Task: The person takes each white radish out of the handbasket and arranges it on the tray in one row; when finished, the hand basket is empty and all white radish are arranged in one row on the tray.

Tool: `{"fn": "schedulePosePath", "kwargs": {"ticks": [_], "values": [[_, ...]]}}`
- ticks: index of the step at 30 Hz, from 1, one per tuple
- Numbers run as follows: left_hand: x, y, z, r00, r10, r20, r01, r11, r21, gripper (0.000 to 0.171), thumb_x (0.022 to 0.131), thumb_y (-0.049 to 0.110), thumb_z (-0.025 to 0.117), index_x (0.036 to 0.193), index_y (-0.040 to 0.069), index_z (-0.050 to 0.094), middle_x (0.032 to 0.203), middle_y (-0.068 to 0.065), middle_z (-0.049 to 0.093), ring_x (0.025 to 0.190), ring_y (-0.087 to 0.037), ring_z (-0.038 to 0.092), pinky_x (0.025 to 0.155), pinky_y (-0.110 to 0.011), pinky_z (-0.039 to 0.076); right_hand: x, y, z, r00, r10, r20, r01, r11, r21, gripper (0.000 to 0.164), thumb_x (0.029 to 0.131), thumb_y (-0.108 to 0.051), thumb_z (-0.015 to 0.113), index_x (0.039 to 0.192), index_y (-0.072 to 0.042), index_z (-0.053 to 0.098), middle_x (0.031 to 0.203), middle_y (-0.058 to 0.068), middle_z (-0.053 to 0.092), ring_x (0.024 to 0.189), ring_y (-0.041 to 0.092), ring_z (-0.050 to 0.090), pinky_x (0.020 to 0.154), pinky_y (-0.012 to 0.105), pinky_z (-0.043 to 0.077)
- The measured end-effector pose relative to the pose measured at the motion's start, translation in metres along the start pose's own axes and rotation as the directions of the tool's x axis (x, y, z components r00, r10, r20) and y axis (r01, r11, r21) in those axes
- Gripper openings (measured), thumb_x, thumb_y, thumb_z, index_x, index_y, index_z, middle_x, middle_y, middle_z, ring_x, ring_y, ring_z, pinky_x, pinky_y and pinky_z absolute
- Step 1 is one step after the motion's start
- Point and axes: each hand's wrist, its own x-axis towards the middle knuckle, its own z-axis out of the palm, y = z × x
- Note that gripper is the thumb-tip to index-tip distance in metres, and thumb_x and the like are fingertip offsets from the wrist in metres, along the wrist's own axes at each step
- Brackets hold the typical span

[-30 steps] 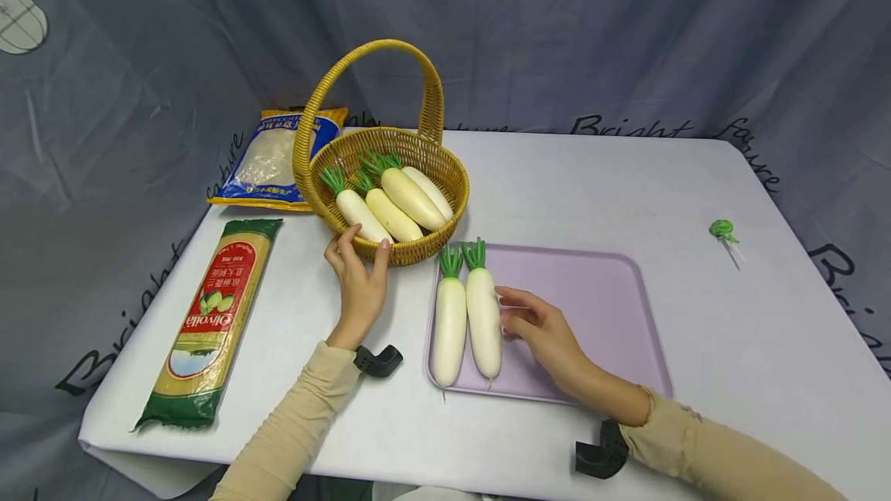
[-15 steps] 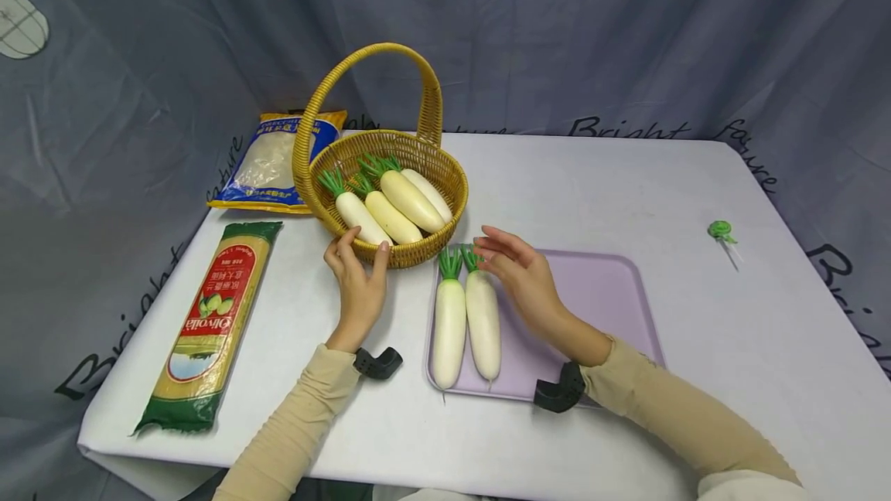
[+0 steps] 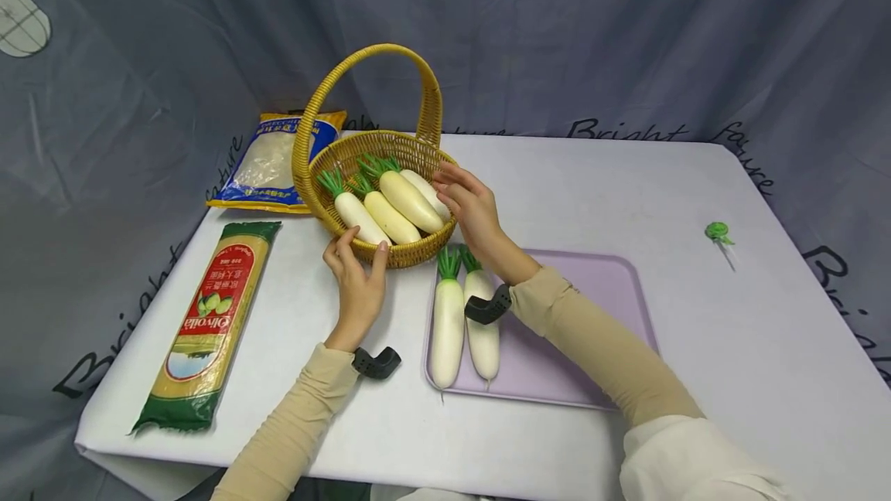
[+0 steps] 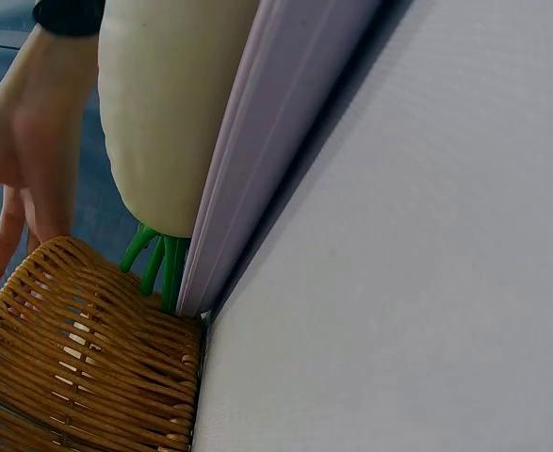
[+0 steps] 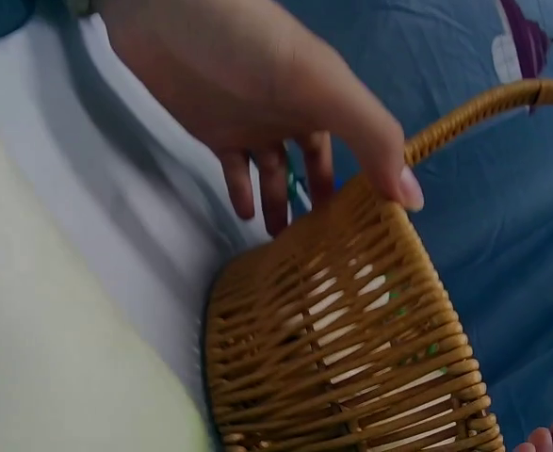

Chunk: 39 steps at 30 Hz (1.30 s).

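A yellow wicker basket (image 3: 418, 255) with a tall handle holds several white radishes (image 3: 411, 199) with green tops. My left hand (image 3: 358, 288) touches its front rim, thumb and forefinger spread apart. My right hand (image 3: 473, 211) is at the basket's right rim, fingers loosely bent and holding nothing. In the right wrist view, the right thumb (image 5: 389, 165) overlaps the rim while the other fingers hang outside the wall. Two more white radishes (image 3: 447, 331) lie side by side on the left part of a purple tray (image 3: 578, 292); the right wrist's black mount partly covers one.
A long pasta packet (image 3: 209, 323) lies left of the basket. Behind the basket's left side is a blue and yellow bag (image 3: 267, 157). A green lollipop (image 3: 717, 232) lies far right on the white table (image 3: 592, 192). Grey curtains hang behind.
My right hand has moved from beside the right-hand radish on the tray, forward and left to the basket's right rim. My left hand has stayed at the front rim.
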Motion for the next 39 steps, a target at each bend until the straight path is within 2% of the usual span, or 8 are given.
{"fn": "schedulePosePath", "kwargs": {"ticks": [5,9,13,17,25,29,35,39], "values": [[-0.001,0.001,0.001,1.000,-0.002,0.003,0.002,1.000,0.005,0.049,0.091,0.037,0.049,0.131,0.016,0.029,0.130,-0.017,0.015,0.125,-0.031,0.025,0.105,-0.045,0.025,0.022,0.003,0.010,0.999,0.003,-0.032,-0.008,0.988,-0.152,0.042,0.089,-0.004,0.045,0.130,-0.008,0.048,0.128,0.016,0.050,0.119,0.027,0.047,0.102,0.040,0.037],[-0.001,0.002,0.000,1.000,-0.001,0.002,0.001,1.000,0.002,0.050,0.091,0.038,0.049,0.131,0.016,0.029,0.130,-0.017,0.015,0.126,-0.031,0.024,0.104,-0.046,0.025,0.035,0.005,0.017,0.998,0.066,-0.018,-0.068,0.947,-0.313,0.043,0.090,-0.013,0.051,0.133,-0.012,0.045,0.132,0.014,0.046,0.119,0.026,0.048,0.101,0.042,0.037],[-0.001,0.002,-0.002,1.000,0.002,-0.004,-0.002,1.000,-0.002,0.049,0.091,0.038,0.049,0.131,0.016,0.029,0.130,-0.017,0.015,0.126,-0.030,0.024,0.104,-0.045,0.024,0.043,0.007,0.023,0.986,0.165,-0.002,-0.145,0.862,-0.486,0.055,0.088,-0.024,0.057,0.138,-0.017,0.036,0.138,0.013,0.039,0.123,0.027,0.043,0.101,0.042,0.037],[-0.001,0.001,-0.001,1.000,0.002,-0.001,-0.002,1.000,0.008,0.049,0.091,0.038,0.048,0.131,0.016,0.029,0.129,-0.017,0.016,0.125,-0.031,0.025,0.104,-0.045,0.024,0.048,0.007,0.026,0.973,0.233,-0.006,-0.186,0.762,-0.620,0.068,0.084,-0.025,0.063,0.142,-0.018,0.027,0.144,0.010,0.031,0.129,0.026,0.035,0.101,0.043,0.036],[-0.001,-0.001,0.000,1.000,0.013,-0.001,-0.013,1.000,0.002,0.048,0.092,0.037,0.048,0.130,0.016,0.030,0.129,-0.018,0.016,0.124,-0.031,0.025,0.103,-0.045,0.025,0.050,0.006,0.027,0.949,0.315,0.006,-0.212,0.655,-0.725,0.083,0.076,-0.006,0.066,0.144,-0.016,0.019,0.145,0.014,0.029,0.132,0.027,0.030,0.100,0.041,0.037],[0.000,-0.001,0.001,1.000,0.015,-0.011,-0.015,1.000,0.006,0.048,0.091,0.037,0.049,0.130,0.016,0.031,0.128,-0.018,0.017,0.124,-0.030,0.026,0.104,-0.044,0.025,0.051,0.003,0.028,0.927,0.374,0.016,-0.232,0.608,-0.760,0.086,0.074,0.001,0.064,0.144,-0.017,0.018,0.138,0.012,0.035,0.122,0.028,0.040,0.083,0.039,0.044],[0.000,-0.002,0.001,0.999,0.017,-0.030,-0.016,1.000,0.016,0.047,0.091,0.036,0.051,0.129,0.015,0.032,0.128,-0.018,0.018,0.124,-0.029,0.027,0.104,-0.043,0.026,0.050,0.003,0.028,0.911,0.409,0.061,-0.193,0.550,-0.813,0.086,0.072,0.006,0.061,0.143,-0.021,0.022,0.137,0.012,0.037,0.104,0.025,0.048,0.058,0.029,0.040],[0.000,-0.002,0.001,0.999,0.015,-0.032,-0.015,1.000,0.020,0.047,0.091,0.036,0.051,0.129,0.015,0.032,0.128,-0.018,0.018,0.124,-0.029,0.027,0.104,-0.042,0.026,0.050,0.005,0.029,0.920,0.385,0.073,-0.137,0.490,-0.861,0.090,0.068,0.006,0.065,0.143,-0.023,0.024,0.136,0.014,0.035,0.104,0.025,0.046,0.058,0.028,0.041]]}}
